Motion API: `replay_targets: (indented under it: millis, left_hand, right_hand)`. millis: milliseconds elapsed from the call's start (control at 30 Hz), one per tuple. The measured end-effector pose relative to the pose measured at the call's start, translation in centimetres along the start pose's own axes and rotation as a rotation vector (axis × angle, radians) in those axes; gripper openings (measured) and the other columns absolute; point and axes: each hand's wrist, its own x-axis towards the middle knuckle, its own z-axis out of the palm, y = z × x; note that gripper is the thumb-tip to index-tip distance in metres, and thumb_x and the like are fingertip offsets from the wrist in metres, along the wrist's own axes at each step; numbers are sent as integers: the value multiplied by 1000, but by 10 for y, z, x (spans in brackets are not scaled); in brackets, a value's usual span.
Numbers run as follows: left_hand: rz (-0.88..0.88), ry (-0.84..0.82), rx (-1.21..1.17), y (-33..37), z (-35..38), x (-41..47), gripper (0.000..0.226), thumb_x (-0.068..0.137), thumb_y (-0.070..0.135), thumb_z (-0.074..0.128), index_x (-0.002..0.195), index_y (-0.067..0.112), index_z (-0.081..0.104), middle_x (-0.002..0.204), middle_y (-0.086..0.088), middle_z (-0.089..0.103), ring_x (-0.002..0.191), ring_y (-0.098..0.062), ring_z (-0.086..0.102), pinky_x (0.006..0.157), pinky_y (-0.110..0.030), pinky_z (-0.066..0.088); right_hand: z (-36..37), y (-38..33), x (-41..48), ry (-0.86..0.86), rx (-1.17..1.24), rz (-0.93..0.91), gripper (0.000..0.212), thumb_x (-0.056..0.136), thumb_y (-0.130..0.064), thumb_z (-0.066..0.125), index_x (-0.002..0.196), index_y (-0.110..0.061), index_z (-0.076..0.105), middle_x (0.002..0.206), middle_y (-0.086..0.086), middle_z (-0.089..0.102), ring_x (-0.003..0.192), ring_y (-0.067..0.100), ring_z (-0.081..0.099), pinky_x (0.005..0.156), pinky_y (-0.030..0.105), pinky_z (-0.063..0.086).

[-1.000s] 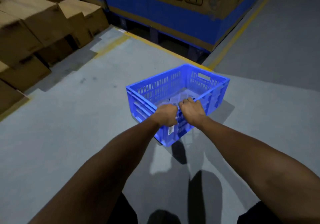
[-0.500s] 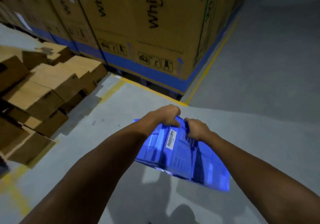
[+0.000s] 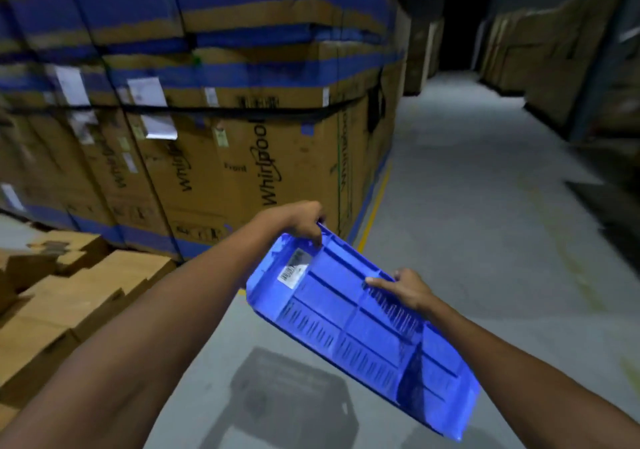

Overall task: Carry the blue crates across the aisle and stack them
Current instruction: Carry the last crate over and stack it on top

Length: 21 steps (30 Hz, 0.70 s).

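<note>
**A:** Where is the blue crate (image 3: pixel 353 327)?

**B:** Close in, held in the air by both hands above the grey floor (image 3: pixel 194 396). A ribbed side wall faces the camera.

**A:** And its long axis?

**B:** It slants from upper left down to lower right.

**A:** The fingers?

**B:** The left hand (image 3: pixel 304 221) curls its fingers over the upper left corner. The right hand (image 3: pixel 410 291) grips the upper edge midway, with its fingers hooked over and one digit straight along the wall.

**A:** Any markings?

**B:** A barcode label (image 3: pixel 292 272), near the left hand.

**A:** Beyond?

**B:** Low cardboard boxes (image 3: pixel 86 292) on the left, with tall Whirlpool cartons (image 3: pixel 242 157) behind them. A yellow line (image 3: pixel 375 206) runs at their foot, and the aisle (image 3: pixel 467 171) recedes on the right.
</note>
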Motion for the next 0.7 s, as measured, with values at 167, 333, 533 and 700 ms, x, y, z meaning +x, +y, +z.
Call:
replay_targets:
  millis: [167, 333, 533, 700]
  left_hand:
    - [176, 47, 334, 59, -20, -19, 61, 73, 54, 72, 118, 16, 55, 116, -9, 64, 110, -31, 57, 99, -56, 36]
    - [412, 122, 383, 138, -1, -20, 89, 48, 70, 81, 111, 18, 47, 113, -8, 65, 105, -31, 60, 81, -40, 46]
    - [623, 128, 321, 236, 6, -10, 81, 40, 74, 80, 93, 23, 45, 88, 0, 60, 88, -30, 62, 65, -34, 42]
    - [764, 129, 370, 329, 9, 6, 85, 38, 74, 80, 97, 21, 47, 99, -5, 66, 91, -32, 63, 66, -34, 43]
  right_hand:
    - [-39, -63, -19, 312, -264, -23, 94, 37, -104, 45, 54, -11, 45, 40, -4, 44, 43, 18, 47, 47, 31, 32]
    - [-90, -86, -62, 493, -501, 6, 83, 47, -95, 46, 55, -13, 56, 48, -1, 54, 59, 26, 60, 48, 29, 36]
    - [-175, -35, -140, 329, -460, 19, 67, 61, -77, 69, 63, -12, 57, 53, 1, 54, 52, 20, 49, 51, 33, 35]
    - [-254, 40, -218, 166, -467, 298, 53, 54, -63, 84, 82, -20, 70, 83, -3, 72, 77, 17, 66, 68, 26, 50]
